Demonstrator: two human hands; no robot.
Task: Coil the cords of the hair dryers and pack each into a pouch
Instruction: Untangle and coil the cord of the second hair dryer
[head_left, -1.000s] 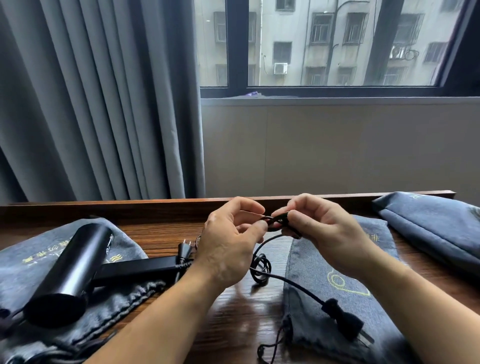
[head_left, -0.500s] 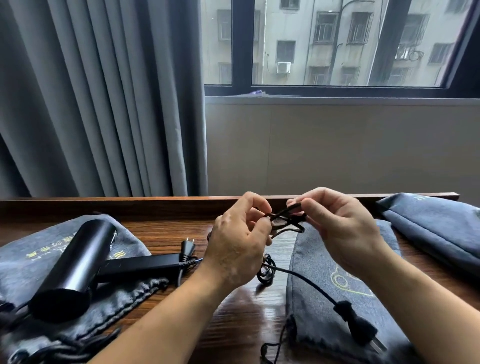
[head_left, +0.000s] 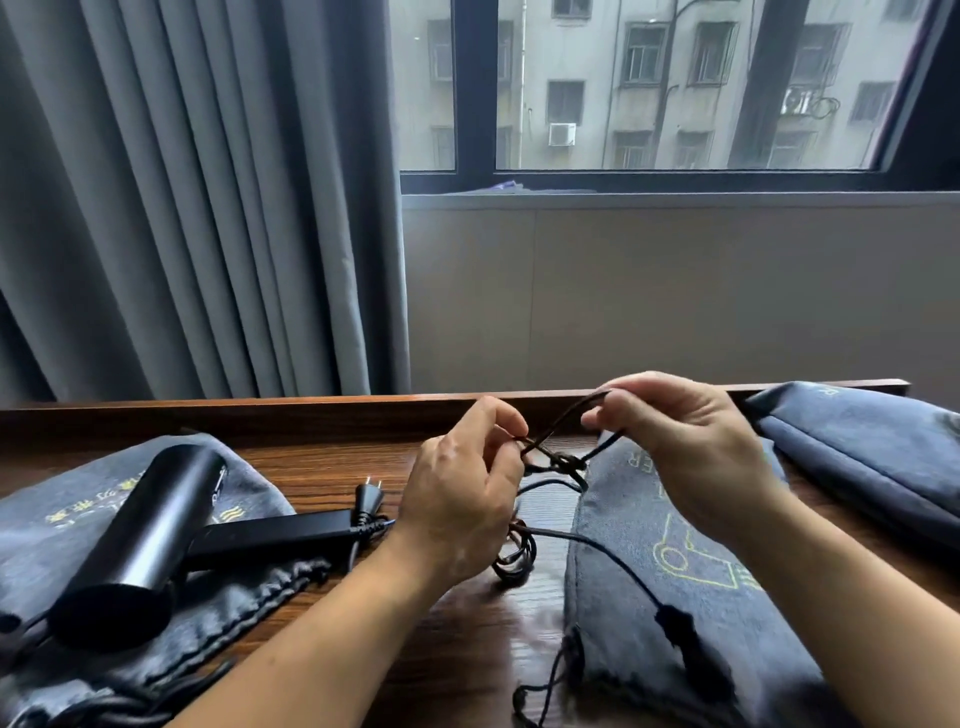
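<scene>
Now, cord (head_left: 556, 462) held up between both hands, clear of table (head_left: 457, 649), so tangle shows. My left hand (head_left: 462, 499) pinches one strand, thumb and forefinger clamped. My right hand (head_left: 691, 447) curls round loop, likely pulling opposite way to loosen what looks like knot. Plug (head_left: 680, 629) trails slack on middle pouch (head_left: 675, 519). Hair dryer (head_left: 140, 540) rests on left pouch (head_left: 62, 519), handy for packing.

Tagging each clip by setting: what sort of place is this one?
Probably a hotel room: a wooden ledge under a window with heavy grey curtains, plus a black hair dryer and matching printed pouches.
</scene>
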